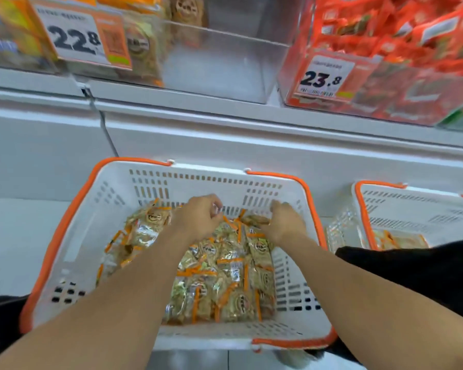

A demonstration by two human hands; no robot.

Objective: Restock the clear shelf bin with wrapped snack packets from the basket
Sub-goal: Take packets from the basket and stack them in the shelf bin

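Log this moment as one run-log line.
phase: picking | left hand: in basket, over snack packets | right hand: likewise | clear shelf bin: mostly empty

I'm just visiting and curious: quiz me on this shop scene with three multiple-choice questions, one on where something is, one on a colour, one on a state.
1. Where are both hands?
A. Inside the white basket, over the packets
B. In the clear bin on the shelf
C. On the price tag

2. What colour is the basket's rim?
A. Blue
B. Orange
C. Green

3. How full is the clear bin behind the 22.8 tag?
A. Heaped to the top
B. Packets at its left end, the rest bare
C. Covered by a lid

Answers:
1 A: the left hand and right hand reach among the snack packets in the basket.
2 B: an orange band edges its rim.
3 B: the clear bin shows packets only near the 22.8 tag.
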